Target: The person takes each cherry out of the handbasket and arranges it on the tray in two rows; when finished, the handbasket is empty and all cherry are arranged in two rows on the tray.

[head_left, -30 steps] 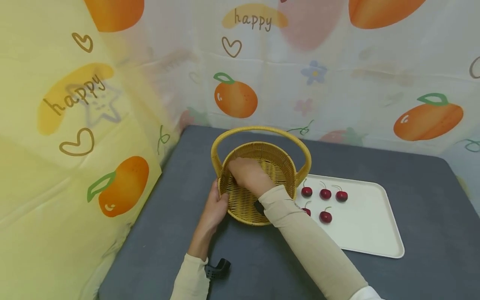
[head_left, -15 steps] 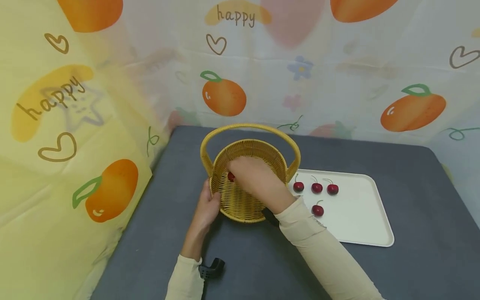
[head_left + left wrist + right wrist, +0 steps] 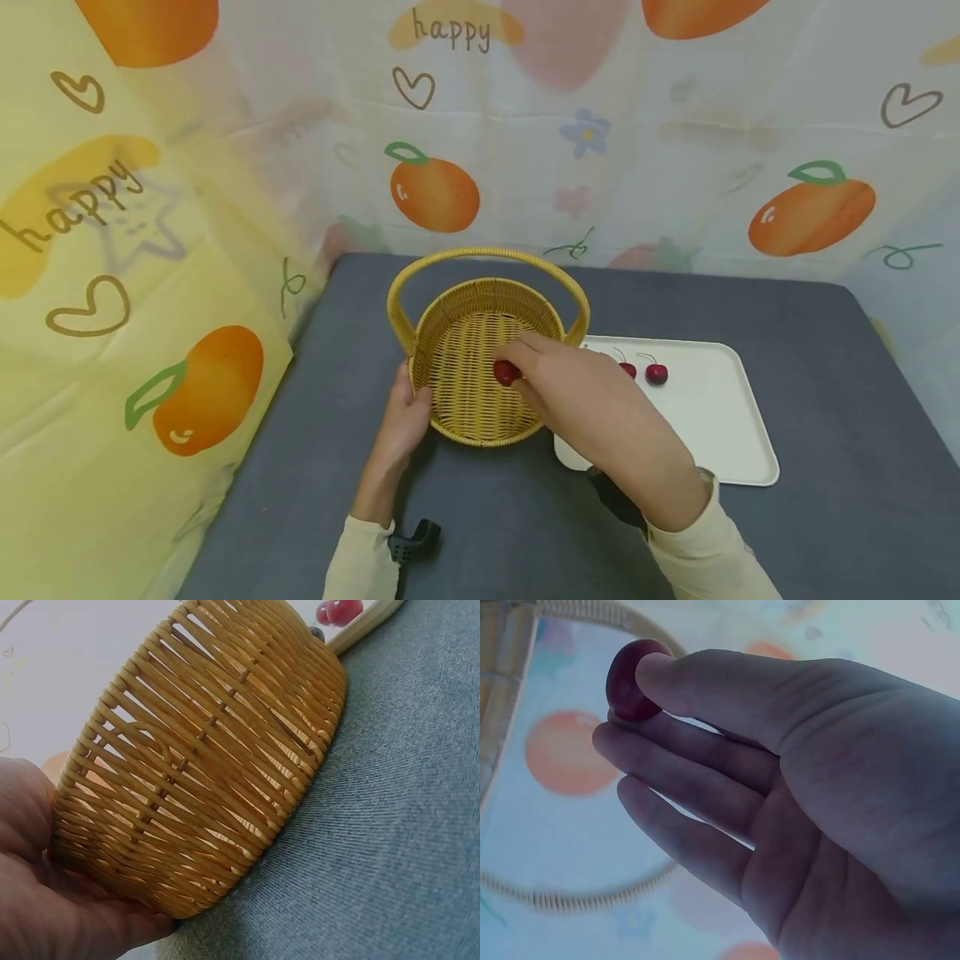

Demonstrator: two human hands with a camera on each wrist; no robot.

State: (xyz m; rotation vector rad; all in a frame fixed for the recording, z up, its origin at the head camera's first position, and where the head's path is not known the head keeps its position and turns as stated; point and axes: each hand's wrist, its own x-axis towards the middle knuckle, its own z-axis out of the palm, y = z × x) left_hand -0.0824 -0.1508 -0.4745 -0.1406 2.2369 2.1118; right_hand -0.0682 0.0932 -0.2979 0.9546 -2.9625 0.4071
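Between thumb and fingertips, my right hand (image 3: 600,400) pinches a dark red cherry (image 3: 506,372) above the right part of a yellow woven basket (image 3: 517,298). The right wrist view shows that cherry (image 3: 626,686) held by the thumb, the other fingers stretched out below. My left hand (image 3: 405,421) grips the basket's left side, thumb over the rim; its fingers are partly hidden behind the wall (image 3: 195,757) in the left wrist view. The visible basket floor holds no other cherry. Cherries (image 3: 656,373) with thin stems lie on a white tray (image 3: 727,433), some hidden by my right hand.
The basket's tall arched handle (image 3: 487,252) stands upright over its opening. The tray lies right of the basket on a grey cloth-covered table (image 3: 495,525). A fruit-printed curtain (image 3: 525,183) closes off the back and left side.
My right hand has moved from the basket's left inside toward its right rim, carrying the cherry. My left hand keeps its grip on the basket. The head view has shifted slightly.
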